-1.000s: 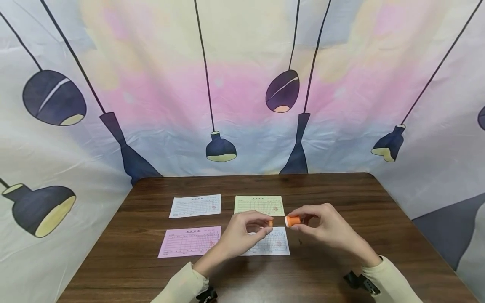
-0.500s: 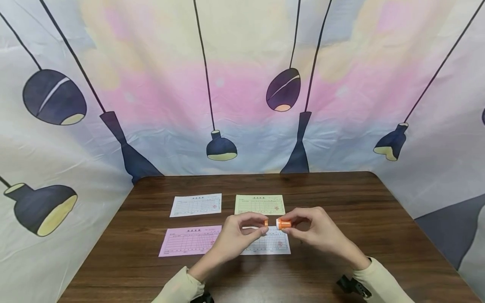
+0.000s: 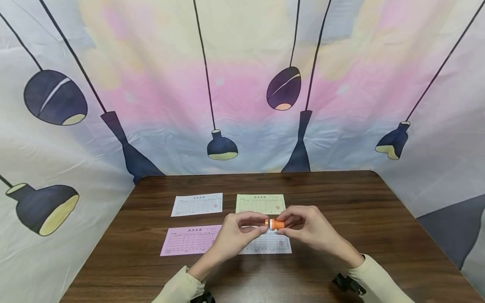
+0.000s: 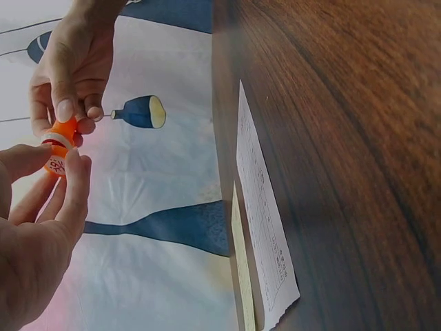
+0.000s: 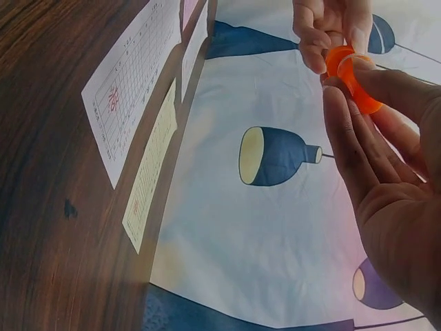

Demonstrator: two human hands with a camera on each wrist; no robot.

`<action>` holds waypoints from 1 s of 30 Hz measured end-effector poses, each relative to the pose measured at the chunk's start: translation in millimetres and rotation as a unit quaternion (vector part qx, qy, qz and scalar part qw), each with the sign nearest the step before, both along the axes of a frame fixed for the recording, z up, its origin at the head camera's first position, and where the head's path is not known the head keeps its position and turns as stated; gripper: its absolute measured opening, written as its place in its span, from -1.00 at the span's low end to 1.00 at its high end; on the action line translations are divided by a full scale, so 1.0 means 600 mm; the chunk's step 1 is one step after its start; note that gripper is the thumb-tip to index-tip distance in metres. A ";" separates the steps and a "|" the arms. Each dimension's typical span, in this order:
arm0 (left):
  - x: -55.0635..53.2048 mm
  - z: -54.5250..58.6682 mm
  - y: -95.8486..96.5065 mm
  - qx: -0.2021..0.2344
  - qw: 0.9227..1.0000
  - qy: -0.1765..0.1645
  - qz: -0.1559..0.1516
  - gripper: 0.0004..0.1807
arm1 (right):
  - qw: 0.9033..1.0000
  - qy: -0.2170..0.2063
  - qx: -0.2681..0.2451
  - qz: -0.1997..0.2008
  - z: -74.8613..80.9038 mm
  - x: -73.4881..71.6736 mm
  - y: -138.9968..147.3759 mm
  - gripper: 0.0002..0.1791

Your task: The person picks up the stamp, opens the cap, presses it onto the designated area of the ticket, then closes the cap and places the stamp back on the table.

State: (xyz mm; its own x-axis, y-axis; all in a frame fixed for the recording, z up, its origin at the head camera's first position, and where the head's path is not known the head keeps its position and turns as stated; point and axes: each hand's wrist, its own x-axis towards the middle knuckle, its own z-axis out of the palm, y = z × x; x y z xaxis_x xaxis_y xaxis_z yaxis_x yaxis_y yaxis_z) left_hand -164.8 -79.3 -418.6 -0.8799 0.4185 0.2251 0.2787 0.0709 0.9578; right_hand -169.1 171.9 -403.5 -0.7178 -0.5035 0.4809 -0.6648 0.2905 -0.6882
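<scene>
Both hands meet above the table in the head view. My left hand [image 3: 235, 236] pinches a small orange cap [image 3: 267, 222] between thumb and fingers. In the left wrist view the cap's end [image 4: 55, 165] bears a red character. My right hand [image 3: 312, 229] pinches a small orange stamp [image 3: 278, 224] with a white collar, lying sideways. The stamp's collar end is against or very close to the cap's mouth; whether it is seated inside cannot be told. Under the hands lies a white slip [image 3: 265, 247] with a printed grid and a red mark, partly covered by the left hand.
Other printed slips lie flat on the brown table [image 3: 341, 202]: a pink one [image 3: 189, 240], a pale blue one [image 3: 197, 205] and a yellow one [image 3: 259, 203]. Behind the table's far edge hangs a cloth [image 3: 250, 92] patterned with lamps.
My right hand has moved left with the stamp, closing the gap to the cap. The left hand shifted slightly left, then stayed nearly still. The slips have not moved on the table.
</scene>
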 end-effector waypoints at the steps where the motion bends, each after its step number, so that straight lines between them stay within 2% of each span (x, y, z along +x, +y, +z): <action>1: 0.000 0.000 0.000 0.000 1.000 -0.002 0.001 -0.72 | 1.000 -0.001 0.000 -0.001 0.001 0.000 -0.001 -0.75; 6: 0.000 0.001 0.000 0.007 1.000 -0.008 -0.007 -0.72 | 1.000 0.002 0.002 -0.005 0.002 -0.001 -0.001 -0.78; 14: 0.000 0.003 0.001 0.026 1.000 -0.008 -0.014 -0.70 | 1.000 0.018 -0.011 0.023 -0.001 -0.005 0.000 -0.82; 23: -0.001 0.002 0.001 0.038 0.999 -0.004 -0.023 -0.70 | 0.999 0.027 -0.016 0.035 0.001 -0.006 -0.002 -0.83; 30: -0.001 0.003 0.001 0.037 0.999 -0.009 -0.018 -0.70 | 0.998 0.029 -0.022 0.044 0.001 -0.008 -0.005 -0.83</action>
State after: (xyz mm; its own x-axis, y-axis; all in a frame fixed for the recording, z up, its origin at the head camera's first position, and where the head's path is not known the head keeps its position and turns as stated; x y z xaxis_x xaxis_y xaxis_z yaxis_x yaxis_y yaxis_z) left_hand -165.4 -78.8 -416.8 -0.8684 0.4333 0.2409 0.2630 -0.0093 0.9647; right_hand -174.0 168.8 -402.8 -0.6420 -0.5408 0.5435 -0.7256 0.1996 -0.6585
